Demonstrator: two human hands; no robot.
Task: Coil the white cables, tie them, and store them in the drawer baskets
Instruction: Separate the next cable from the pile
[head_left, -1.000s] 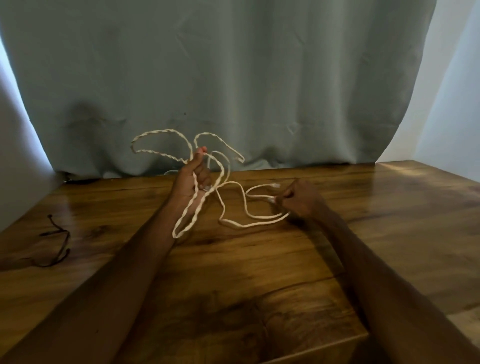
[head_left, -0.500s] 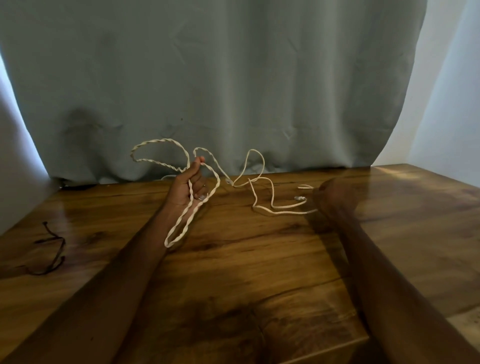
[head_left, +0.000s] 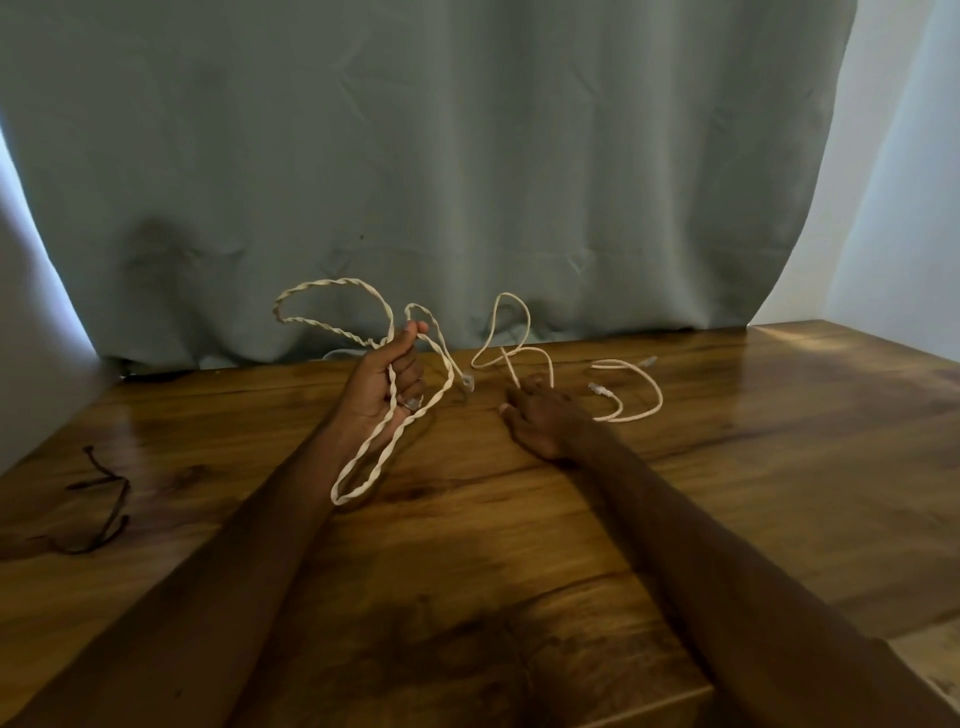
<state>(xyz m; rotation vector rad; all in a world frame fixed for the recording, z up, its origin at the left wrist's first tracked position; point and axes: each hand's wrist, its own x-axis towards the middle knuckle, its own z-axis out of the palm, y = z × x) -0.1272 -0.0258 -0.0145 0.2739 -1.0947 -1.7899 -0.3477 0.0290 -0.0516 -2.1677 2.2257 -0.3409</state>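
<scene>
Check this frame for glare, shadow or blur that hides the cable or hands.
Head view: dim, backlit round the curtain; glare on the table at far right; white cable reads clearly in the left hand; right hand is dark and soft, so fingertip contact is unclear; shadow darkens the near tabletop.

You're in what looks like a plain room in a home. Under both hands runs a glossy wooden table (head_left: 727, 493) with bold grain. Just beyond your left hand (head_left: 382, 379) and right hand (head_left: 543, 423), a grey-green curtain (head_left: 467, 156) hangs down to the tabletop, daylight glowing round its edges. Well off to the right of your right hand stands a bare pale wall (head_left: 909, 208).
</scene>
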